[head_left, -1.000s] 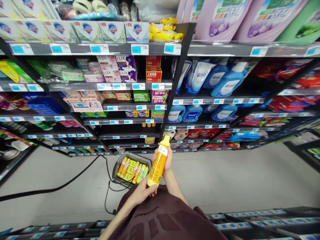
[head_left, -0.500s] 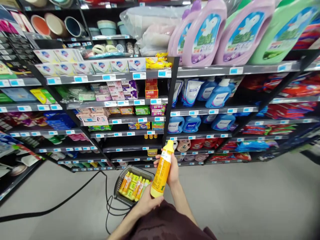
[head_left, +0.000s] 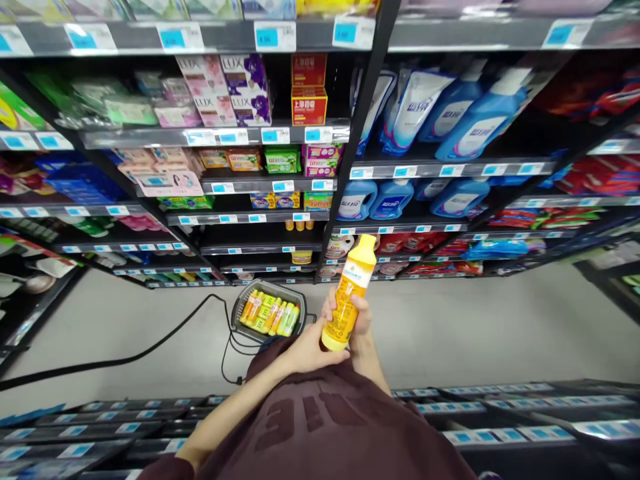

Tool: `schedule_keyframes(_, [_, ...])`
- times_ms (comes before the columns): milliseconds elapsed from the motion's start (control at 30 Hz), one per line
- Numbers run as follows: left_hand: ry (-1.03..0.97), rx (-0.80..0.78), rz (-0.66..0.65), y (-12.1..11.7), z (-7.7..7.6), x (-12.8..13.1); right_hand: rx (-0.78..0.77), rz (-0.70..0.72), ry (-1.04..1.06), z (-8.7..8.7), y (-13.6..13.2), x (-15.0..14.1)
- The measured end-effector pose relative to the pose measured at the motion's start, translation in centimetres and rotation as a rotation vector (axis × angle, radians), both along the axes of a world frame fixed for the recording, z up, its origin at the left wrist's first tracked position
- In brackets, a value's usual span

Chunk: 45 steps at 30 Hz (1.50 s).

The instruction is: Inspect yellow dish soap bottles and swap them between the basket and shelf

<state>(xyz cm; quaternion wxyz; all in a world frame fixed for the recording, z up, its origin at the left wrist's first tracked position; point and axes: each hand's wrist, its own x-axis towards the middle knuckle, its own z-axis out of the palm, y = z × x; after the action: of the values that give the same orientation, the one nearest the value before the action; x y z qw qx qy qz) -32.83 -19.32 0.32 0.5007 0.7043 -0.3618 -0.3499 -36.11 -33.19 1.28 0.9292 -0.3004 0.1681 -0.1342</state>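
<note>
A yellow bottle [head_left: 350, 287] with a yellow cap and a white band below its neck is held in front of my chest. It leans with its cap up and to the right. My right hand [head_left: 363, 320] wraps round the middle of the bottle from behind, fingertips showing on its left side. At the base, my left hand [head_left: 313, 348] grips the bottom end, its thumb across below it. On the floor to the left stands a grey basket [head_left: 239, 293] holding several yellow, orange and green bottles and yellow-green packs [head_left: 269, 301].
Shelves ahead carry soap boxes [head_left: 245, 90], blue detergent bottles [head_left: 393, 199] and red bags [head_left: 600, 167]. A black cable [head_left: 125, 361] runs over the floor on the left, looping beside the basket. More shelving [head_left: 510, 417] stands close behind me.
My view has tipped downward, bringing my shirt and the shelving behind me into sight. Both hands still hold the bottle, which appears slightly higher, farther right and more tilted.
</note>
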Motion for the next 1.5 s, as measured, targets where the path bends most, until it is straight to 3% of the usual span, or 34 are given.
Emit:
schedule_keyframes(133, [0.181, -0.083, -0.029, 0.9, -0.8, 0.3, -0.047, -0.014, -0.136, 0.1, -0.2, 0.8])
schedule_keyframes(267, [0.396, -0.158, -0.097, 1.2, -1.5, 0.3, -0.097, -0.091, -0.136, 0.4, -0.5, 0.5])
schedule_keyframes(533, [0.312, -0.032, -0.302, 1.4, -1.5, 0.6, -0.141, -0.073, -0.229, 0.3, 0.0, -0.1])
schedule_keyframes(767, [0.335, -0.158, -0.203, 0.8, -0.7, 0.7, -0.143, 0.032, -0.166, 0.8, 0.8, 0.6])
schedule_keyframes(1033, [0.269, -0.122, -0.099, 1.1, -2.6, 1.0, -0.047, 0.046, -0.160, 1.3, 0.6, 1.8])
schedule_keyframes(1233, [0.078, -0.117, -0.056, 1.2, -2.3, 1.2, 0.058, 0.064, -0.224, 1.1, 0.3, 1.6])
schedule_keyframes(1500, [-0.111, 0.148, -0.165, 1.3, -1.5, 1.0, 0.022, 0.135, -0.327, 0.4, -0.8, 1.7])
